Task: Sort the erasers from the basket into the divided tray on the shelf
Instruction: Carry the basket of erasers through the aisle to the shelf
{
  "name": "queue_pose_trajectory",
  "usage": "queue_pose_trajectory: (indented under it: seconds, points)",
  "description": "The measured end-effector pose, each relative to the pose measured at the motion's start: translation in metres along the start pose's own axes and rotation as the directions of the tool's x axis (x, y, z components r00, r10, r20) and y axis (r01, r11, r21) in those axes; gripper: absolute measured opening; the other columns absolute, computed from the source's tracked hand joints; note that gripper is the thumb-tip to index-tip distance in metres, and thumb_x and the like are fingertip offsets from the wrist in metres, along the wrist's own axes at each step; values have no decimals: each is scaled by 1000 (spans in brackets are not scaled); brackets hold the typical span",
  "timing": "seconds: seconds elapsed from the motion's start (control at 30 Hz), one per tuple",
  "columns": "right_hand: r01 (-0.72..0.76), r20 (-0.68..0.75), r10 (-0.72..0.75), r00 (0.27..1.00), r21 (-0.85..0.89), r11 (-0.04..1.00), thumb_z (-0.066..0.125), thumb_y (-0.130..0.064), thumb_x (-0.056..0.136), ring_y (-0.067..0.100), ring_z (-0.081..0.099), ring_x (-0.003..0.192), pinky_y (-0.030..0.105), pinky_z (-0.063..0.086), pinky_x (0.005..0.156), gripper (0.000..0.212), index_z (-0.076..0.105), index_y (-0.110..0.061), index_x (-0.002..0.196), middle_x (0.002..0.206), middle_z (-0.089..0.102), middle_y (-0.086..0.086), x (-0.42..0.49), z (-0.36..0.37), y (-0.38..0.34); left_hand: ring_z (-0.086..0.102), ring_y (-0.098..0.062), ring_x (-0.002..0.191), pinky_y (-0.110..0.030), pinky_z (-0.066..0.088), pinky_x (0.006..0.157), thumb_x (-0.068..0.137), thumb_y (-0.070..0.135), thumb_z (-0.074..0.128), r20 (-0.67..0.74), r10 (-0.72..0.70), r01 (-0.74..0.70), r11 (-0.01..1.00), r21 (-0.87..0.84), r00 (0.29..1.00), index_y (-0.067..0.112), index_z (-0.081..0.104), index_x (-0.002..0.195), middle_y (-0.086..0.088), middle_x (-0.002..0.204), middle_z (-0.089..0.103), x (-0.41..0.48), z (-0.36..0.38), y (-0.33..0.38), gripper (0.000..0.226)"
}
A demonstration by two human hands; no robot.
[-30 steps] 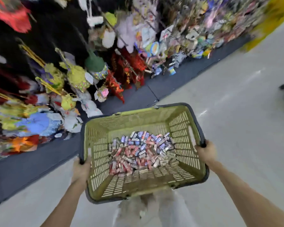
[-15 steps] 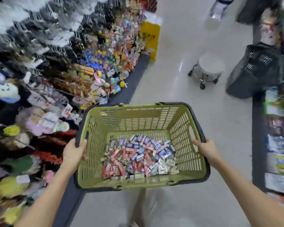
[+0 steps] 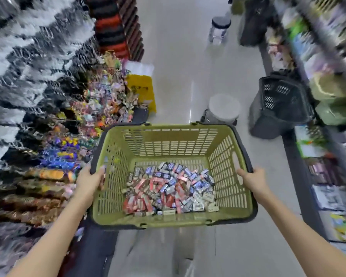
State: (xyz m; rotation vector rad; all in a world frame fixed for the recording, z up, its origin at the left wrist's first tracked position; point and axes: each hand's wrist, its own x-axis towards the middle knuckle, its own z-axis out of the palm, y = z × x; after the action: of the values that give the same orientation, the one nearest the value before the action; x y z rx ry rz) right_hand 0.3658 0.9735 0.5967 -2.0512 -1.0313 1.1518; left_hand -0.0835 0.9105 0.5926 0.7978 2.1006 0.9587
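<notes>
I carry an olive-green slatted basket (image 3: 168, 142) with a dark rim in front of me, above a shop aisle floor. A heap of small wrapped erasers (image 3: 168, 190) in red, blue and white lies on its bottom, toward the near right. My left hand (image 3: 90, 180) grips the basket's left rim, thumb over the edge. My right hand (image 3: 252, 180) grips the right rim beside the handle slot. No divided tray is in sight.
Racks of hanging toys and trinkets (image 3: 78, 124) line the left. Blurred shelves (image 3: 328, 96) run along the right. A round white stool (image 3: 224, 106) and a black basket stack (image 3: 280, 104) stand ahead; a yellow sign (image 3: 142, 90) sits left of the aisle.
The view has swung right, from the toy racks to looking straight down the aisle. Stool and black baskets now sit nearer. Both hands keep their hold on the basket rims.
</notes>
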Motion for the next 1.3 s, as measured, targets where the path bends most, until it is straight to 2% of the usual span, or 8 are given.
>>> queue_pose_trajectory:
  seconds: [0.13,0.27,0.47,0.7,0.93,1.07,1.13,1.3]
  points:
    - [-40,-66,41,997,11,999,65,-10,83,22,53,60,32,41,60,20,54,-13,66,59,53,5,77,17,-49,42,-13,36,-17,33,34,97,11,51,88,13,-13,1000,-3,996,4,52,83,-10,58,44,105,52,58,15]
    - [-94,-151,98,984,34,995,64,-13,85,27,57,66,31,43,60,10,62,-3,82,70,59,12,138,32,-108,57,-31,66,-36,48,62,96,19,53,154,-16,12,1000,24,988,-5,54,118,-13,80,61,195,93,124,32]
    - [-104,-236,120,964,81,991,58,-3,86,10,35,45,17,28,36,40,39,-23,57,50,36,-6,235,45,-201,45,-24,49,-33,39,54,96,20,53,242,43,-62,995,74,969,5,54,98,-8,62,52,333,162,228,15]
    - [-122,-241,139,961,84,989,61,-7,86,21,48,60,29,36,53,6,58,-3,83,67,54,9,405,51,-275,44,-22,47,-33,41,53,95,16,54,291,89,-121,988,94,952,7,51,89,-8,59,50,480,268,331,11]
    - [-102,-254,112,961,52,993,64,-13,86,31,58,100,36,45,80,39,56,5,120,93,53,7,586,43,-384,45,-23,45,-35,41,54,93,13,54,279,73,-117,983,144,958,13,45,72,-12,55,49,603,351,456,23]
    - [-119,-211,131,969,68,991,62,-11,87,16,50,69,33,43,68,12,54,-3,83,74,52,0,691,45,-449,45,-24,47,-35,43,51,93,14,55,236,83,-127,976,178,968,13,44,77,-11,57,49,678,398,529,19]
    - [-133,-195,154,969,118,984,61,-9,88,14,41,56,31,36,56,25,45,-10,68,60,41,-1,745,51,-480,47,-25,48,-37,44,53,93,15,55,227,82,-126,975,185,970,9,46,79,-10,57,51,724,425,563,17]
    - [-164,-234,197,952,154,974,60,-5,88,16,47,53,20,41,42,23,53,-9,66,58,49,3,875,67,-549,47,-25,48,-40,46,57,95,19,54,287,94,-142,978,153,953,7,51,90,-11,58,51,851,508,650,14]
